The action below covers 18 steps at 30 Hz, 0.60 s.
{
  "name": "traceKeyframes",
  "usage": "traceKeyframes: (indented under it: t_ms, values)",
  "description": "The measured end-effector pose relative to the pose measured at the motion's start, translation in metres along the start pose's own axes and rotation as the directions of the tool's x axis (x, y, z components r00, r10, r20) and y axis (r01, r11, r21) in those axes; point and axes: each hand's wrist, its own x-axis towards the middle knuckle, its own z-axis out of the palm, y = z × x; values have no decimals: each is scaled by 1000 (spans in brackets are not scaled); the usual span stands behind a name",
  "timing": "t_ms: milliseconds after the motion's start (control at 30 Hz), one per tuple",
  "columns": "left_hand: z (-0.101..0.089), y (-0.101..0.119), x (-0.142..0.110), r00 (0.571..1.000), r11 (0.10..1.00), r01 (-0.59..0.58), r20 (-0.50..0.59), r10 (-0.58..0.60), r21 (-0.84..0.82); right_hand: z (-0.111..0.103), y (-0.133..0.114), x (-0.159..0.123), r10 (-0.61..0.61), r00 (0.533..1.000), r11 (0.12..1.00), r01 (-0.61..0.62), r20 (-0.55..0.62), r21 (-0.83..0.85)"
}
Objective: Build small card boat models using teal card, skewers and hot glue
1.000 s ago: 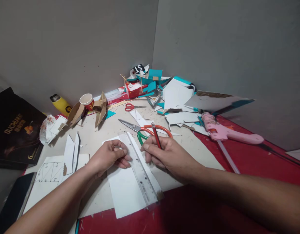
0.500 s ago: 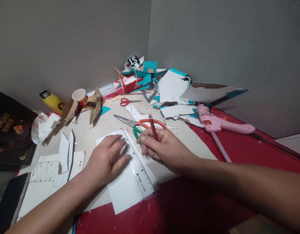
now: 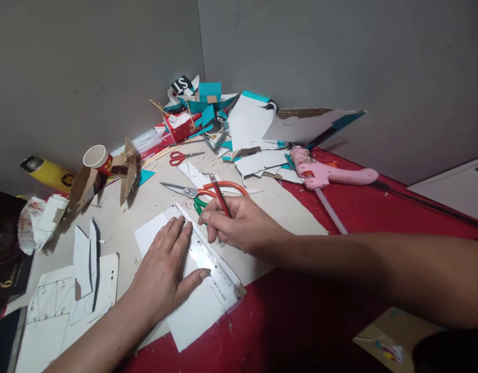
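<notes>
My left hand (image 3: 167,264) lies with fingers spread over a clear ruler (image 3: 219,277), its fingertips and thumb resting on it. Under the ruler is a white sheet of card (image 3: 196,321), slanting toward the table's front edge. A red and black pencil (image 3: 221,196) is held in my right hand (image 3: 239,223), which hovers at the ruler's far right side. The pencil's lower tip is hidden by the hand. Just beyond are large scissors (image 3: 188,191) with orange handles, and a green handle (image 3: 199,206) partly behind my right fingers.
A pink glue gun (image 3: 320,173) lies to the right. Red scissors (image 3: 177,158), a paper cup (image 3: 97,158), a yellow bottle (image 3: 54,176) and card scraps (image 3: 258,163) sit farther back. A drawn-on card (image 3: 48,303) lies at left.
My left hand has come down flat onto the ruler from a raised, curled pose. The right hand still holds the pencil. The view has turned rightward.
</notes>
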Motion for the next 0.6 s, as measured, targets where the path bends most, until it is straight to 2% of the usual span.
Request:
traceKeyframes:
  t_ms: [333,600]
  values:
    - [3,1,-3,998,999,43,-38,-43,21,1,8,4,71,997,997,-70,-19,27]
    - [5,0,-3,998,996,49,-35,-47,73,0,23,8,41,999,998,-40,-23,44]
